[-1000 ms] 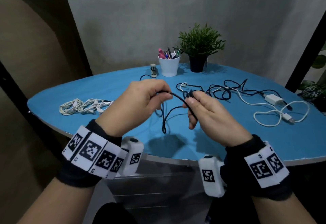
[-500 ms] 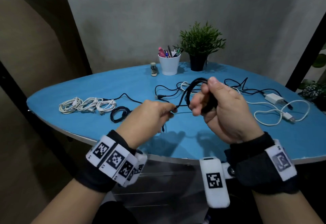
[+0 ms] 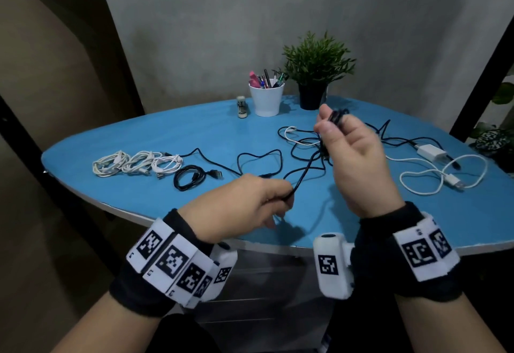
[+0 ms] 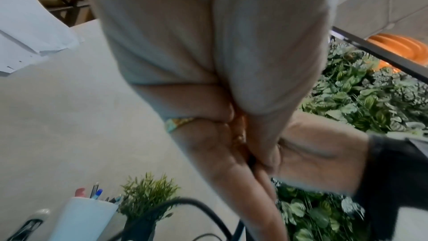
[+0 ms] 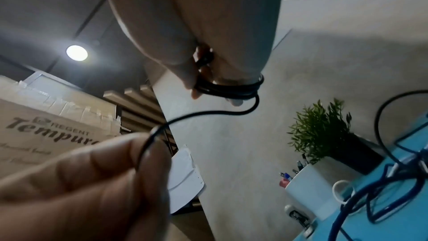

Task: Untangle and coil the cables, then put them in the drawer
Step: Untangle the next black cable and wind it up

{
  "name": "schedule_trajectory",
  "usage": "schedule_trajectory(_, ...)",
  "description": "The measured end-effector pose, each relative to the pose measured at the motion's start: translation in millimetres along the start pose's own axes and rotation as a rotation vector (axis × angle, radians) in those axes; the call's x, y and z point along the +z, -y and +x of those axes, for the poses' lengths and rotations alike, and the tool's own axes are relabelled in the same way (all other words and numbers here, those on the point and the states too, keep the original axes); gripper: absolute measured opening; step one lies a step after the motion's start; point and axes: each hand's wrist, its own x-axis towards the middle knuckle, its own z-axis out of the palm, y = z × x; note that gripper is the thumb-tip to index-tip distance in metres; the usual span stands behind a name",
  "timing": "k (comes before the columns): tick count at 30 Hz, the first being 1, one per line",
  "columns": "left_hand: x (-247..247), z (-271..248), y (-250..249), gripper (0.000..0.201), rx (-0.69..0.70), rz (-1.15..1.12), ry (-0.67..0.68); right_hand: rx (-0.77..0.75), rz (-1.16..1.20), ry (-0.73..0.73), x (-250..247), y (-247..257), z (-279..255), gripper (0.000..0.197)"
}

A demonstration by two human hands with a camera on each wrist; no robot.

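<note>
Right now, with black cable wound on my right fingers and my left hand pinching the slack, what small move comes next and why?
Probably bring the left hand up and lay one more loop of the black cable over the right hand. Several turns already sit on those fingers, while loose cable trails down to the tangle on the blue table.

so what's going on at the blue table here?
A person is coiling a black cable by hand. The right hand holds the wound loops up at its fingertips, while the left hand pinches the loose run and feeds it. Three white coils and one black coil lie finished on the table; a tangle remains at right. Nothing is in a drawer yet.
</note>
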Motion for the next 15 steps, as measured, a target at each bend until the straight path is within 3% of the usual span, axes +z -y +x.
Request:
schedule_trajectory(3,-11,-3,-8,0.009,0.056,-0.048,-0.132,-0.072,-0.354,0.111,-2,-7,-2,0.015)
schedule_trajectory(6,-21,-3,-9,0.009,0.100,-0.026,-0.302,-0.071,-0.487,0.212,-1,-7,-4,0.018)
schedule_trajectory(11,-37,3,-1,0.012,0.258,0.138,-0.660,-0.024,-0.317,0.316,9,-6,-10,0.031)
schedule_trajectory(15,-41,13,9,0.015,0.276,0.229,-0.762,0.059,-0.200,0.433,20,-5,-13,0.030)
